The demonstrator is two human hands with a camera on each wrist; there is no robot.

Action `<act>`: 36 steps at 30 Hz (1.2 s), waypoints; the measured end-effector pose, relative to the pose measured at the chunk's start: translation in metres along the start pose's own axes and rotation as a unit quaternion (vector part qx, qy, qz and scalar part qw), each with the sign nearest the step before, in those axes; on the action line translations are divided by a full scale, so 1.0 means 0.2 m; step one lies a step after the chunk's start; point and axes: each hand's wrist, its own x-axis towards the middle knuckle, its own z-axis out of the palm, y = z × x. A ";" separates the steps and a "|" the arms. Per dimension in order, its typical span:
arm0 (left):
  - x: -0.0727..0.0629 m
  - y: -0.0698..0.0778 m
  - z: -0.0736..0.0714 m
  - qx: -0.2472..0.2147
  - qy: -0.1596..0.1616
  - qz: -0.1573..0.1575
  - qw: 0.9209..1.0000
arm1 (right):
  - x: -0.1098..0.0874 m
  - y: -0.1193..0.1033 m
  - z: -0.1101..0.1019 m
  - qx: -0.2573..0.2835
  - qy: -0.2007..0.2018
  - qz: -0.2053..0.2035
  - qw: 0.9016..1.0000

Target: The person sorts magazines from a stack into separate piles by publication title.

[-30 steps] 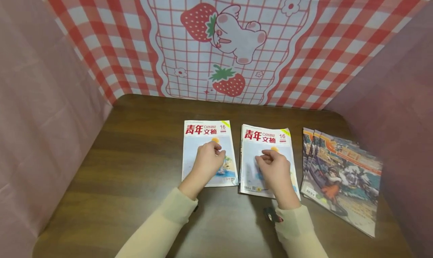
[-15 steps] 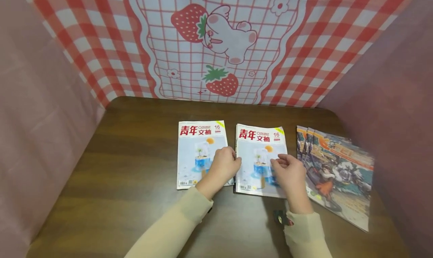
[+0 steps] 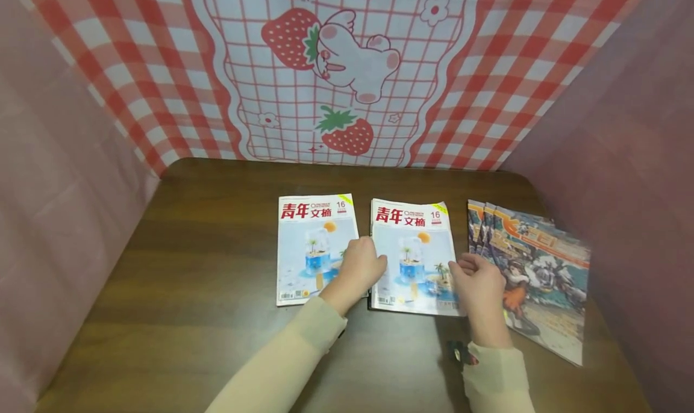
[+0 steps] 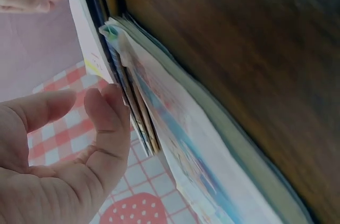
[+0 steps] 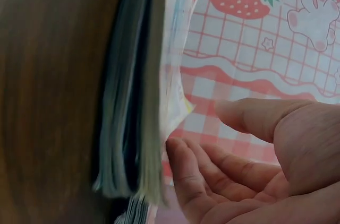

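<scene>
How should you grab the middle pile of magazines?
The middle pile is probably easiest by pinching its near edge, coming from the near side: it lies flat, and the left magazine and right stack sit close to its long sides.

Worktop (image 3: 206,250) of dark brown wood grain, with rounded far corners, spanning the lower frame in the head view. At centre lies a 青年文摘 magazine (image 3: 309,250), cover up; just beside it, right of centre, a magazine stack (image 3: 409,256) topped by the same cover; at right, overlapping illustrated magazines (image 3: 547,280), set askew.
</scene>
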 end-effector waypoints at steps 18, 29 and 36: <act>0.01 -0.01 0.03 0.044 -0.035 -0.037 0.998 | 0.01 0.03 0.00 -0.029 -0.069 0.049 0.996; 0.01 -0.01 0.03 0.053 -0.048 -0.049 0.996 | 0.01 0.03 -0.01 -0.032 -0.084 0.042 0.995; 0.01 -0.02 0.05 0.047 -0.055 -0.052 0.996 | 0.01 0.03 0.00 -0.042 -0.084 0.038 0.995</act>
